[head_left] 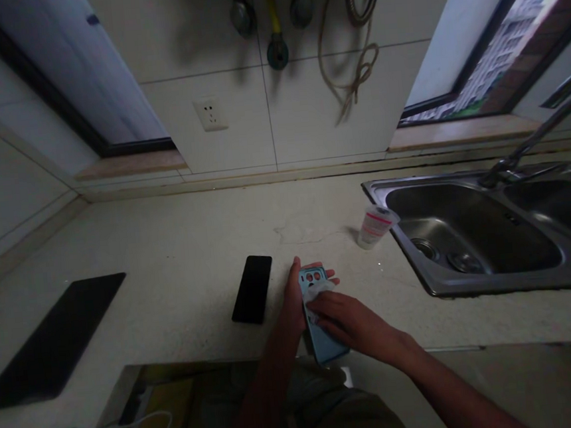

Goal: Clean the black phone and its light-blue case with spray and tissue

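A light blue phone case (328, 341) with round camera openings at its top end rests in my left hand (292, 294), whose fingers come round behind it at the far side. My right hand (341, 312) presses a crumpled white tissue (318, 291) against the inside of the case. Part of the tissue is hidden under my right fingers. Just left of my hands, a black smartphone (253, 290) lies flat on the pale countertop (179, 250), apart from both hands.
A clear plastic cup (375, 226) with red print stands beside the double steel sink (471, 231) and its tap (506, 165). At left lies a flat black panel (56, 334). A white cable (153, 415) hangs near the counter's front edge. The wall carries a socket (211, 114) and pipe fittings (277, 51).
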### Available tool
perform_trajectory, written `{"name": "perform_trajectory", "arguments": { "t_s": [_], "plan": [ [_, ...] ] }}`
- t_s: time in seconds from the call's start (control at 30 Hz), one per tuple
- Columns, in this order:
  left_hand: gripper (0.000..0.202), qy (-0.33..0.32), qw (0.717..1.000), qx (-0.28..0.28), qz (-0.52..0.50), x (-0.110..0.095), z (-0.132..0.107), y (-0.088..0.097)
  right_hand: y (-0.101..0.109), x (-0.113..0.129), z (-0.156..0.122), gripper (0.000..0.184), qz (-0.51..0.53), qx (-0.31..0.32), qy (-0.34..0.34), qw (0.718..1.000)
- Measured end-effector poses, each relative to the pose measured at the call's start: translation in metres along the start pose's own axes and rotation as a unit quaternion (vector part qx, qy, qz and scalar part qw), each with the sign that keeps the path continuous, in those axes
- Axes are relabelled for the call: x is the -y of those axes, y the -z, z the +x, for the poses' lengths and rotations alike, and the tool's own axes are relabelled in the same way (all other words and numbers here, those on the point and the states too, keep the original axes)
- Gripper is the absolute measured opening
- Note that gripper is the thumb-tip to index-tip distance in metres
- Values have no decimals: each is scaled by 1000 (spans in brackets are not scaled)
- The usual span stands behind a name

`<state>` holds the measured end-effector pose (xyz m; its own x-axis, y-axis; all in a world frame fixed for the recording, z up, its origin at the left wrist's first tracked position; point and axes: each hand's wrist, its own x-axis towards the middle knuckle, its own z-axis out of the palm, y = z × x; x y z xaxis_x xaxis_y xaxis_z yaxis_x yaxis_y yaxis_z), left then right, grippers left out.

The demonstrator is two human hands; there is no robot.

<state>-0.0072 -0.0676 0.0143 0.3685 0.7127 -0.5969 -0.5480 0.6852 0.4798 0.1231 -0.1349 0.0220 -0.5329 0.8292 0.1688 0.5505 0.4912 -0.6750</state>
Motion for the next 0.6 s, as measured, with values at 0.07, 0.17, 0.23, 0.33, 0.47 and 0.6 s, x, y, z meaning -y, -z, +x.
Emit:
{"name": "perform_trajectory", "arguments": {
  "t_s": [0.07, 0.17, 0.23, 0.33, 0.47, 0.6],
  "plan": [
    [47, 7, 1000, -6, 7, -4, 0, -4, 2, 7, 0, 23, -7, 19, -8, 1000],
    [47, -5, 1000, 3, 2, -11, 0, -7, 7, 16, -5, 22, 0, 67, -13, 998],
    [46, -10, 1000, 20, 0, -16, 1, -9, 11, 18, -9, 22, 6, 89, -4, 996],
    [46, 1, 999, 36, 10, -23, 5, -10, 19, 17, -14, 25, -1, 101, 8, 995],
    [47, 11, 999, 35, 6, -26, 12, -6, 31, 9, -15, 29, -20, 125, 21, 992],
    [46, 6, 1000, 17, -1, -22, 13, -4, 35, -3, -9, 27, -78, 102, 35, 991]
  ]
}}
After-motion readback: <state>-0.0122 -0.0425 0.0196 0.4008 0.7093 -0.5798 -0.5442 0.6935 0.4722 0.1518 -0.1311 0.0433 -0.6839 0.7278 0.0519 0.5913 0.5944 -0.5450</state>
